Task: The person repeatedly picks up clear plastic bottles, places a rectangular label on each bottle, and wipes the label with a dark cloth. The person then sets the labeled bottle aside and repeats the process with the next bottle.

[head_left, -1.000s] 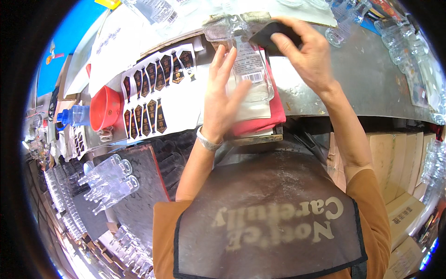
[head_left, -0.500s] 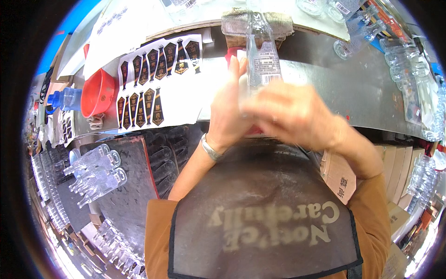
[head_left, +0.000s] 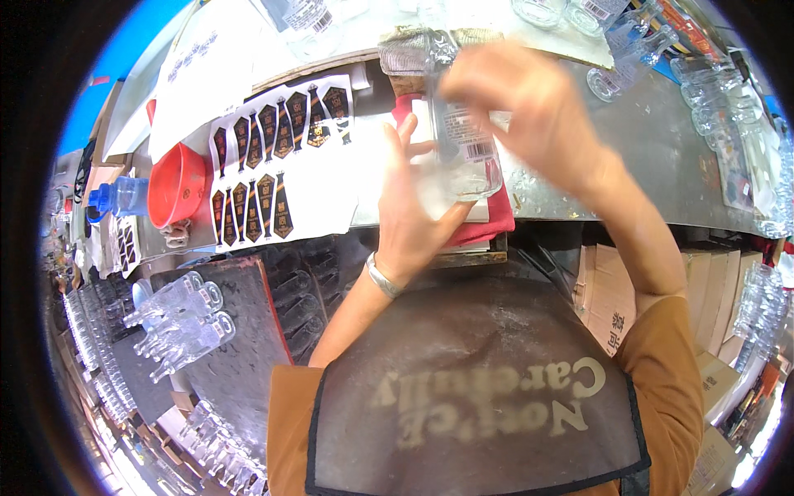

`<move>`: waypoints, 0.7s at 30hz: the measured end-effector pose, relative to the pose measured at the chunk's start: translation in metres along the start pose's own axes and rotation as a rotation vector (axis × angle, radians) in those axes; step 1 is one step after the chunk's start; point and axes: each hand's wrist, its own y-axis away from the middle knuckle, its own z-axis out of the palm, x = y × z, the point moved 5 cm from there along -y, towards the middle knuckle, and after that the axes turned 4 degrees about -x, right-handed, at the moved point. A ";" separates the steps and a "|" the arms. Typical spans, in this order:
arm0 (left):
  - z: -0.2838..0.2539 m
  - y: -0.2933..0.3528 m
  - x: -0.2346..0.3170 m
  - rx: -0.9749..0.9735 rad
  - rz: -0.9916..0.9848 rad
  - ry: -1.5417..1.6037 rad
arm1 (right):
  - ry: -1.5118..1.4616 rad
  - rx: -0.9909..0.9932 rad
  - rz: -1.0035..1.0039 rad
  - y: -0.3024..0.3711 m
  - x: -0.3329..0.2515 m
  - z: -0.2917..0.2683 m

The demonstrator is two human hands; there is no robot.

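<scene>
A clear glass bottle (head_left: 470, 169) lies with its base toward me and its neck on a cloth-wrapped rest (head_left: 403, 51). Printing and a barcode show on its side. Beside the base, my left hand (head_left: 405, 202) has its fingers spread, the thumb along the bottle's bottom edge. My right hand (head_left: 529, 112) is over the bottle's upper body, fingers curled and smeared by motion; whether it grips anything is unclear. Under the bottle are a red cloth (head_left: 500, 217) and a pale block. Left of them lies a sheet of dark tie-shaped labels (head_left: 318, 178).
A red bowl (head_left: 176, 186) and a blue-capped clear container (head_left: 128, 197) stand at the left. Several clear bottles lie on a dark board (head_left: 186, 326), and more are at the right edge (head_left: 715, 116). Cardboard boxes (head_left: 608, 281) stand below the metal bench (head_left: 637, 157).
My right hand has moved away from me, up along the bottle. The bottle's base, hidden before, now shows, with the red cloth under it. My left hand has shifted slightly toward me.
</scene>
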 end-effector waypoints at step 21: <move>-0.007 0.010 -0.030 -0.127 -0.087 0.238 | -0.640 0.040 0.111 0.083 -0.011 0.013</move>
